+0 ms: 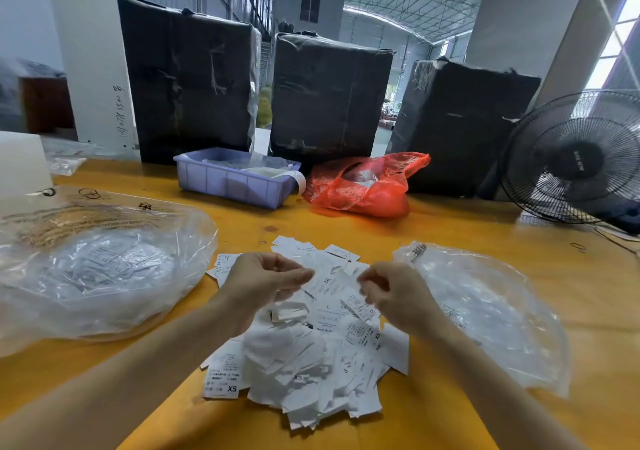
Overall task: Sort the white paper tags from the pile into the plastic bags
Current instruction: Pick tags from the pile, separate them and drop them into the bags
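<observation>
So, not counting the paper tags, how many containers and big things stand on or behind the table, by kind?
Clear bags: 2
Red bag: 1
Purple bin: 1
Black bales: 3
Fan: 1
Total: 8

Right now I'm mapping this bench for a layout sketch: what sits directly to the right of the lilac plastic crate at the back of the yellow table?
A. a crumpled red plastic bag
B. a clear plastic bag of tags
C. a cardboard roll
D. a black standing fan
A: the crumpled red plastic bag lies just right of the lilac plastic crate on the yellow table, with the black standing fan farther right.
</observation>
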Demonstrator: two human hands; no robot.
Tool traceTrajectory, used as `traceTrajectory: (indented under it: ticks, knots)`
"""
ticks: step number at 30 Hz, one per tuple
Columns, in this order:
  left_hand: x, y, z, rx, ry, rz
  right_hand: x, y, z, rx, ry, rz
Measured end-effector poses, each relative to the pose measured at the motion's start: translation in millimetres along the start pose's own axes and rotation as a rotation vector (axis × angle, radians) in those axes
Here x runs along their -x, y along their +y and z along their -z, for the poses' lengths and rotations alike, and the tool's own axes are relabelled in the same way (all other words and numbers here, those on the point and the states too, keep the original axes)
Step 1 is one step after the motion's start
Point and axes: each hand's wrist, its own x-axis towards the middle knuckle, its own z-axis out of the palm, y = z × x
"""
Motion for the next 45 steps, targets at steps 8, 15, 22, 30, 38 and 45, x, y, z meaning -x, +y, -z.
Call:
traceTrajectory:
  ticks: [8,15,22,30,38,45]
  knots:
    - [-2,-6,0,-0.019,0.037,0.009,-3,17,-25,0.328,-0.148,-0.111]
    - [-2,-13,-3,0.029,0.053,0.044,-1,13,-20,0.009,-0.103,-0.211]
    - [-1,-13,-4,0.049,0.006,0.063,-5,12,-9,-0.304,0.060,-0.315]
    - [4,-12,-7,0.041,-0.080,0.081,-5,-6,4,-1.075,-0.070,-0.567]
    - [4,-12,-10,0.009,-0.079,0.103,2,-21,-2,-1.078,-0.129,-0.507]
    - [6,-11,-10,0.038,-0.089,0.115,7,-29,-3,-1.122,-0.029,-0.359]
